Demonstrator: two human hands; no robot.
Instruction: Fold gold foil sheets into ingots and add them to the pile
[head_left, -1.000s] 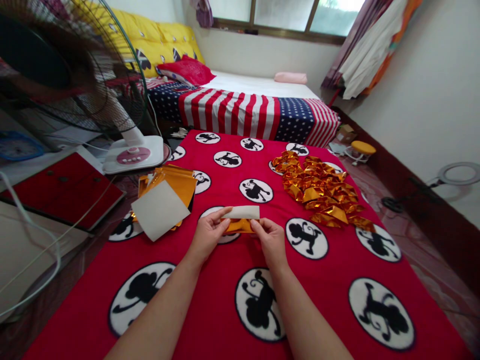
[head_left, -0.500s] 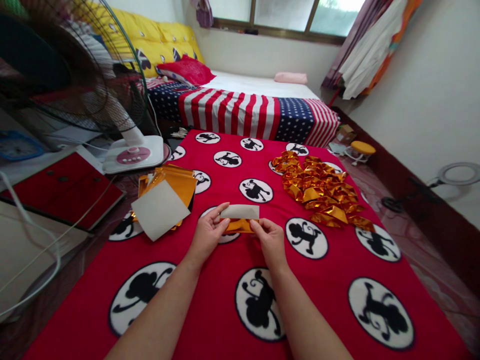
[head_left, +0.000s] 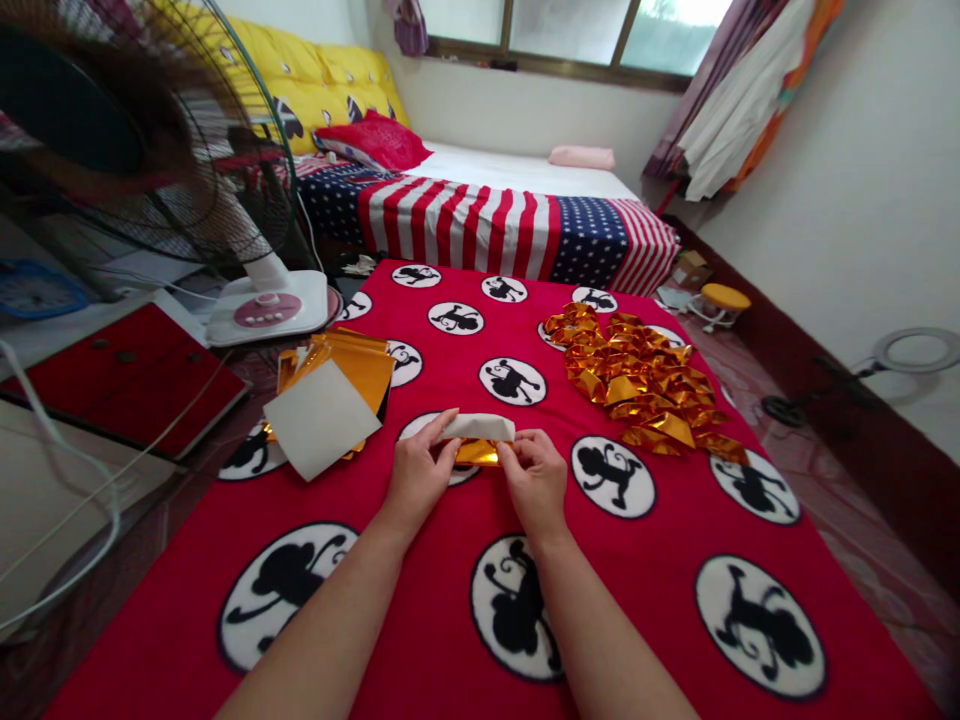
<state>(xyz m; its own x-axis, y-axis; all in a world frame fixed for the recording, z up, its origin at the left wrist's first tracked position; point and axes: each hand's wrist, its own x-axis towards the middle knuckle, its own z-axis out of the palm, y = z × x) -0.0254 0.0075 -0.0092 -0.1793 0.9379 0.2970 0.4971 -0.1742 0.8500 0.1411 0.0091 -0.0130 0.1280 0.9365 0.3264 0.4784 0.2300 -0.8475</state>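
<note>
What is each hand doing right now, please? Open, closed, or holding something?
Left hand: closed, pinching a white-backed gold foil strip.
Right hand: closed, pinching the same strip.

Place: private home, a small bedroom.
Bed: low bed (head_left: 517,170) with stars-and-stripes bedspread (head_left: 480,225), padded yellow headboard (head_left: 330,80), red cushion (head_left: 375,140), pink pillow (head_left: 581,157).
Appliance: pedestal electric fan (head_left: 266,310) beside the bed.
Room: window (head_left: 570,30), hanging curtains (head_left: 739,90), tiled floor (head_left: 817,480), dark skirting (head_left: 825,400).
</note>
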